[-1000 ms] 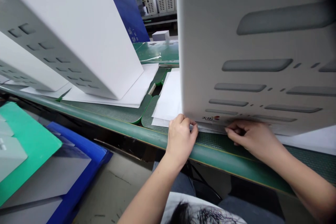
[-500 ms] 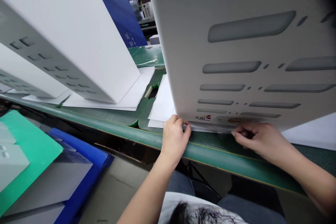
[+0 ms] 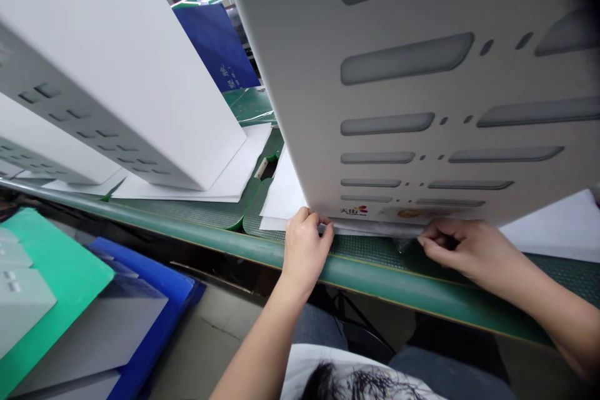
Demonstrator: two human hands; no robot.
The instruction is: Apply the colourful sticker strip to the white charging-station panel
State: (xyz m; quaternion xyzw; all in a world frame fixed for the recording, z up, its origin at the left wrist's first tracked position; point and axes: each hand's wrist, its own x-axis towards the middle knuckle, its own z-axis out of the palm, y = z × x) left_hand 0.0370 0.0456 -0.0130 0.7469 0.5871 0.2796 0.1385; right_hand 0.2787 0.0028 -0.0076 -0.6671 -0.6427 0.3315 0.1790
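Note:
A tall white metal cabinet point(image 3: 319, 106) with rows of slots stands upright in front of me, with a small printed logo point(image 3: 354, 211) and an orange-gold mark point(image 3: 409, 213) near its bottom edge. Along that edge stretches a strip of clear film point(image 3: 375, 228). At the lower left corner my left hand point(image 3: 304, 247) is closed, thumb against fingers, on what looks like the film's left end. My right hand point(image 3: 464, 253) pinches the film's other end, close to the cabinet's lower edge. Its fingertips are partly hidden.
White sheets point(image 3: 281, 194) lie beneath the cabinet on the green conveyor point(image 3: 197, 212). More white cabinets point(image 3: 154, 75) stand to the left. Below the conveyor's rail are green point(image 3: 70, 287) and blue point(image 3: 180, 281) sheets with grey-white parts. A blue panel point(image 3: 215, 44) rises behind.
My view has shifted slightly, so the cabinet appears nearer and further left. Both hands keep their grip by the bottom edge; a loose bit of film now hangs beside my right hand.

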